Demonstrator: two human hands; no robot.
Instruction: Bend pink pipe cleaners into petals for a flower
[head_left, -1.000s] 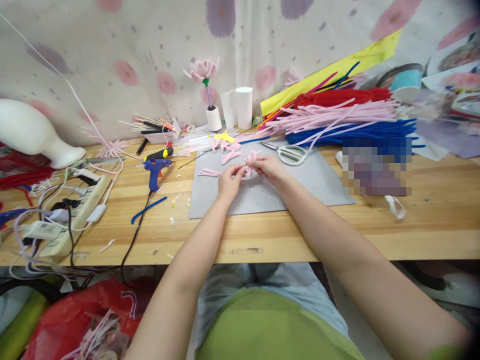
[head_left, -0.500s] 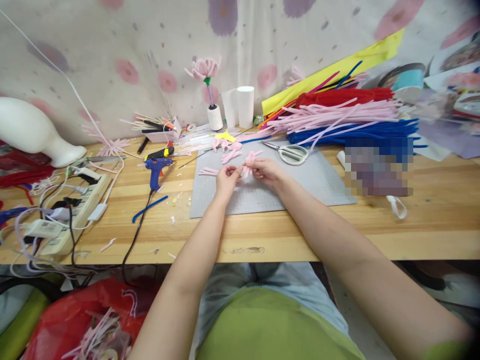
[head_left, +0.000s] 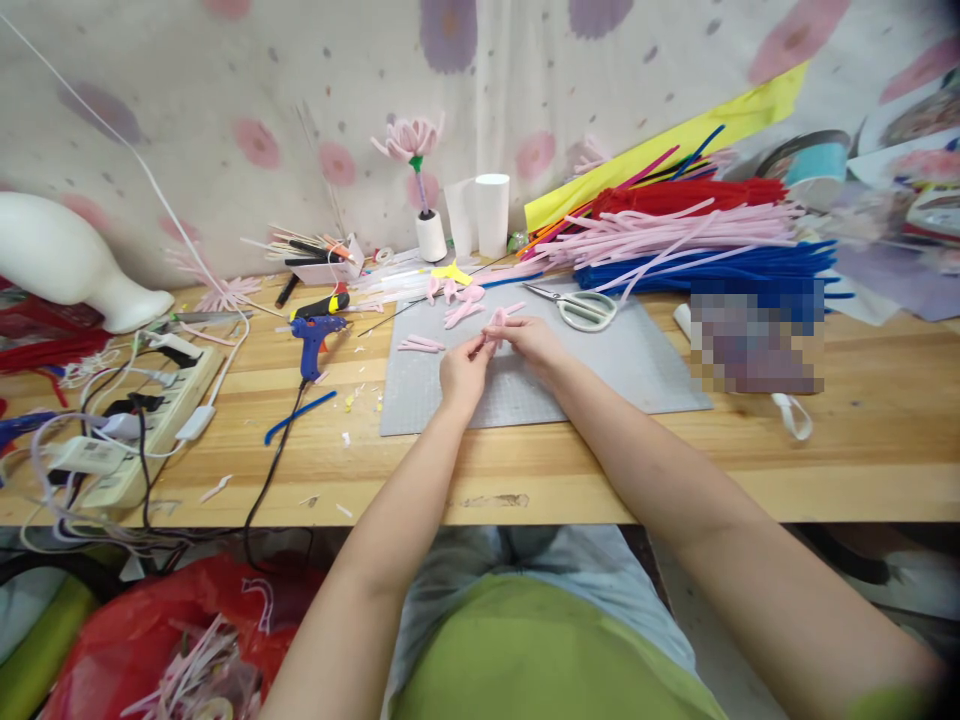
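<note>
Both hands, left hand (head_left: 463,366) and right hand (head_left: 531,341), pinch the pink petal piece (head_left: 496,322) between closed fingers above the grey mat (head_left: 622,370).

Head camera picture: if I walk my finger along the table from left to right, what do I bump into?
White vase → power strip → blue glue gun → left hand → pink petal piece held by both hands → right hand → scissors → pile of pipe cleaners.
</note>
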